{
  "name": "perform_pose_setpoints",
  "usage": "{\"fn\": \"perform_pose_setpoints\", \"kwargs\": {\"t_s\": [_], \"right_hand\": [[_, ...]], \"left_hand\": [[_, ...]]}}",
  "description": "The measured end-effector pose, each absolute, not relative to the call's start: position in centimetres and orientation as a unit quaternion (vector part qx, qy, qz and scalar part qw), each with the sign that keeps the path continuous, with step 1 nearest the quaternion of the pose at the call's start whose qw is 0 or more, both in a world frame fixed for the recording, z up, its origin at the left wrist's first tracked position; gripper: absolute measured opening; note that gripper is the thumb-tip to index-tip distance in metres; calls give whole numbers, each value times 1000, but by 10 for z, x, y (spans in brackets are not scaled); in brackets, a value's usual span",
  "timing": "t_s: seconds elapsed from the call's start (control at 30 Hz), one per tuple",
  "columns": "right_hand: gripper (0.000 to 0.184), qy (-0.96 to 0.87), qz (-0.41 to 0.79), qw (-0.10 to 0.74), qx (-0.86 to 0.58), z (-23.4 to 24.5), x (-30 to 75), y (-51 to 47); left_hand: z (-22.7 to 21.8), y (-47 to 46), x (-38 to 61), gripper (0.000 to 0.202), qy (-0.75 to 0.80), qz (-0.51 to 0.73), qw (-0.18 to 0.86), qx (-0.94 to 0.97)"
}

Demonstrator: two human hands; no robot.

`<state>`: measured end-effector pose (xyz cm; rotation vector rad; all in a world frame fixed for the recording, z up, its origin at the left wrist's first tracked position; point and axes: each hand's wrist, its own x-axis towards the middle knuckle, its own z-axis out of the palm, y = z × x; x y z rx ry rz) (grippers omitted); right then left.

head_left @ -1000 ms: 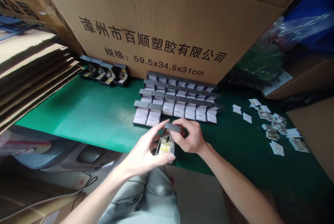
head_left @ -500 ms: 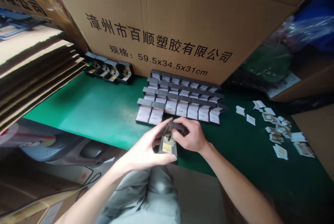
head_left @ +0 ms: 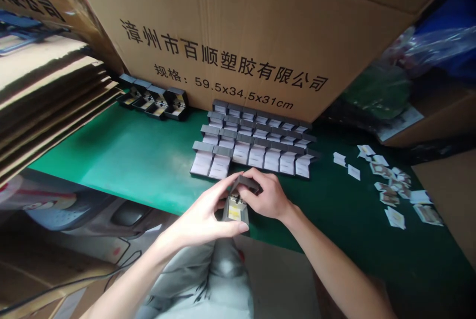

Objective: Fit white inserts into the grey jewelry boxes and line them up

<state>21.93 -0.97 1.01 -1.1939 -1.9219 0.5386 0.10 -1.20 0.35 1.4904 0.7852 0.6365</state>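
A small dark hinged box (head_left: 238,210) is held near the table's front edge, its lid raised and something yellowish visible inside the base. My left hand (head_left: 208,215) wraps around the base, thumb along the near side. On the lid, my right hand (head_left: 266,192) is closed, with its thumb pressed to the inner face. Just beyond stand rows of similar boxes (head_left: 241,153), lids up and white inserts inside. Several more open boxes (head_left: 158,103), showing yellowish insides without white inserts, sit at the back left.
A large cardboard carton (head_left: 223,26) rises behind the green table (head_left: 122,155). White cards and small pads (head_left: 394,183) lie scattered on the right. At the left is a stack of cardboard sheets (head_left: 48,96).
The view has shifted slightly. Both hands keep their hold on the dark box, which sits a touch lower and further left in the picture.
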Motion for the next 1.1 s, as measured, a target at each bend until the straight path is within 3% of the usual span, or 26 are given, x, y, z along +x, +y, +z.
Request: {"fn": "perform_pose_setpoints", "kwargs": {"t_s": [0.13,0.3,0.37,0.47,0.57,0.67,0.8,1.0,1.1], "right_hand": [[12,-781,192,400,-439,12,222,-6],[49,-807,159,351,-447,15,253,-24],[43,-795,109,359,-477,11,283,-35],[21,-685,-94,400,-602,1,344,-43],[28,-532,-205,393,-721,-12,406,-35],[36,-478,-193,326,-793,-24,444,-21],[28,-477,-158,313,-806,-33,458,-7],[17,-457,-123,378,-796,-27,460,-1],[25,-441,-103,442,-775,-11,455,0]], "left_hand": [[5,-9,1,99,334,273,633,643],[5,-5,0,100,312,271,661,626],[7,-5,0,100,319,261,673,615],[9,-5,-2,100,335,253,670,612],[6,-4,-2,104,345,252,664,614],[1,-2,-1,106,352,260,662,608],[-2,-1,0,105,346,262,670,602],[-2,-4,1,100,342,281,675,590],[-4,-7,1,100,339,296,683,575]]}}
